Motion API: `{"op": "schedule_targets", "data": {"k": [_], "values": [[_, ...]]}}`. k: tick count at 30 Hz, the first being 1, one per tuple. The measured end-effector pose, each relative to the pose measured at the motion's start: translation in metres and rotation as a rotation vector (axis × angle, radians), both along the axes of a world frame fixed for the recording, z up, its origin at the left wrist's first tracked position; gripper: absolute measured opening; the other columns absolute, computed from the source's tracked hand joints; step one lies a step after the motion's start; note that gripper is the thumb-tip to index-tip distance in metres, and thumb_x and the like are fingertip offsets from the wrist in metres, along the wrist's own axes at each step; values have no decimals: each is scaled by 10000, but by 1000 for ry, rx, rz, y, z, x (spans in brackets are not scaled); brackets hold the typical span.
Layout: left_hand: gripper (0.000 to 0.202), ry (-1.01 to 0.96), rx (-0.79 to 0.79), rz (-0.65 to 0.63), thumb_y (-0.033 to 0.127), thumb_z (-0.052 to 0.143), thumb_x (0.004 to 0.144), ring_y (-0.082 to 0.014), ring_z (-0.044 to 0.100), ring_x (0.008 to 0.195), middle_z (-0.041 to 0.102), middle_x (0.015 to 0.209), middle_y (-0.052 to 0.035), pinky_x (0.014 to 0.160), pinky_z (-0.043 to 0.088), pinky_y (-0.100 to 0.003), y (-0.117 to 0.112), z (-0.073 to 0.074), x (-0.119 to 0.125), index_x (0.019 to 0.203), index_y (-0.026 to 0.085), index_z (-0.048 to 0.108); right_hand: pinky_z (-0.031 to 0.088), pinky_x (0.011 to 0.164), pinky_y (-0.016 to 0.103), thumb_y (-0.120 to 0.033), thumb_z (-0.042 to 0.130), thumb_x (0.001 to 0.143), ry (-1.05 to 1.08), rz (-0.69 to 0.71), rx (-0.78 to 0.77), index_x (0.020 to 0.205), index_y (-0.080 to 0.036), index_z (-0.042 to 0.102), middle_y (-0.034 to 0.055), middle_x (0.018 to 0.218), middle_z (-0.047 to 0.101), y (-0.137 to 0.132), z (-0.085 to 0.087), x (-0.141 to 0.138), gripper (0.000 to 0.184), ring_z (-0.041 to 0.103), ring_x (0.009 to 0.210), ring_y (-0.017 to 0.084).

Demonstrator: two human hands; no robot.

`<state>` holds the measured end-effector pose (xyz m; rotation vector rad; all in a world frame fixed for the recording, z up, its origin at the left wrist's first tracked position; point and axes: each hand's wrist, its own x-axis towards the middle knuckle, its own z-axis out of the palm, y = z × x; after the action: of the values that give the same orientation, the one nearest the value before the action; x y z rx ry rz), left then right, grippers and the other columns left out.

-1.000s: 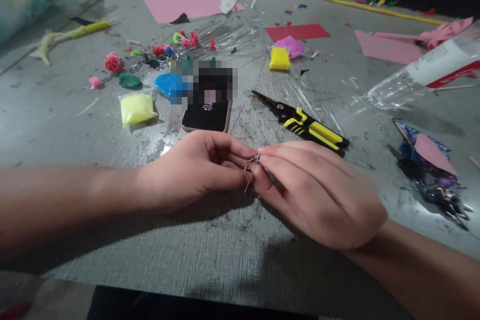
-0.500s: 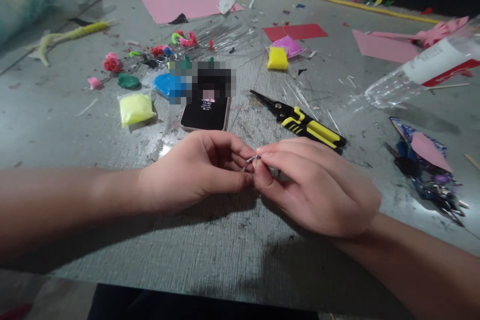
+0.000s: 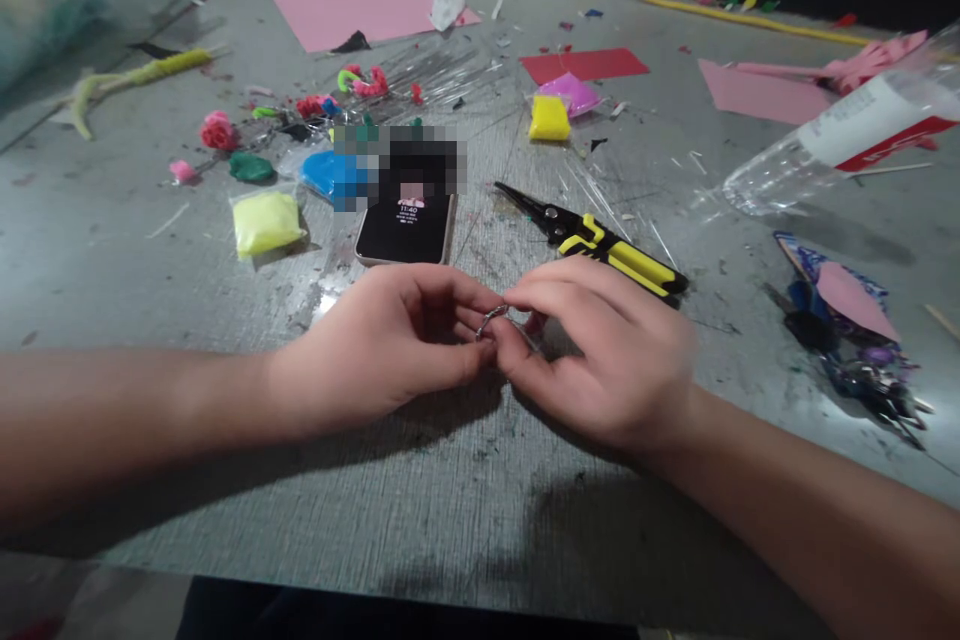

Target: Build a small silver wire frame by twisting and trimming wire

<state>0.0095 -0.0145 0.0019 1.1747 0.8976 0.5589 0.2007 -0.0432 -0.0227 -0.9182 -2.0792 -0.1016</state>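
Note:
Both my hands meet low over the grey table (image 3: 465, 510), pinching one small piece of bent metal wire (image 3: 491, 317) between them. My left hand (image 3: 382, 345) grips it from the left with thumb and forefinger closed. From the right, my right hand (image 3: 607, 350) holds the other end, fingers curled. Just behind my right hand lie black pliers with yellow handles (image 3: 600, 242). A phone (image 3: 406, 225) with a lit screen lies right behind my left hand.
Packets of yellow clay (image 3: 259, 220), blue clay (image 3: 326, 172) and another yellow one (image 3: 549, 117) lie further back, with pink paper (image 3: 360, 8) and red paper (image 3: 585, 65). A clear plastic bottle (image 3: 832, 145) lies at the right; a pile of scraps (image 3: 847, 320) sits near the right edge.
The wire's loose end, which pointed down, has turned up into a small loop between my fingertips. My right hand has rolled and drawn back slightly; the left has hardly moved.

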Motion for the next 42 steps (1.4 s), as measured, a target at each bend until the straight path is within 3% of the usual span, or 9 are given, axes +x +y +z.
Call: {"op": "schedule_targets", "data": {"k": [8, 17, 22, 28, 35, 42], "values": [[130, -5, -66, -58, 49, 718, 810, -55, 699, 702, 771, 780, 28, 639, 549, -110, 2, 2, 0, 903, 139, 701, 582, 705, 304, -148, 643, 904, 52, 37, -73, 897, -150, 667, 91, 816, 737, 3, -3, 5, 25, 687, 741, 175], [25, 145, 93, -125, 97, 696, 839, -32, 562, 577, 639, 642, 58, 510, 448, -95, 1, 6, 0, 837, 113, 677, 575, 688, 290, -115, 651, 906, 73, 0, -39, 862, -195, 655, 55, 776, 743, 2, 1, 6, 91, 691, 706, 161], [117, 118, 25, -124, 197, 751, 826, -60, 602, 652, 674, 739, 28, 567, 490, -133, 1, 5, -2, 884, 122, 681, 570, 691, 309, -133, 643, 924, 49, -24, 0, 878, -196, 645, 56, 773, 726, 3, 0, 6, 77, 673, 719, 173], [105, 97, 47, -105, 177, 779, 805, -50, 608, 666, 669, 713, 47, 611, 500, -122, 2, 1, -2, 841, 138, 688, 563, 787, 368, -139, 634, 925, -56, 13, 30, 920, -113, 661, 113, 861, 719, 4, -2, 4, 38, 658, 803, 208], [53, 25, 5, -112, 103, 704, 854, -49, 641, 653, 706, 723, 40, 601, 512, -114, 2, 1, -2, 888, 143, 708, 558, 783, 350, -103, 609, 896, 19, 23, -28, 973, -83, 670, 125, 885, 722, 2, -2, 5, 100, 652, 824, 198], [74, 31, -29, -133, 112, 701, 867, -59, 653, 645, 722, 728, 30, 599, 522, -124, 4, 2, -1, 928, 147, 723, 546, 707, 331, -130, 586, 908, 71, 14, -106, 931, -163, 633, 65, 802, 694, 4, -3, 6, 62, 633, 747, 176]]}}
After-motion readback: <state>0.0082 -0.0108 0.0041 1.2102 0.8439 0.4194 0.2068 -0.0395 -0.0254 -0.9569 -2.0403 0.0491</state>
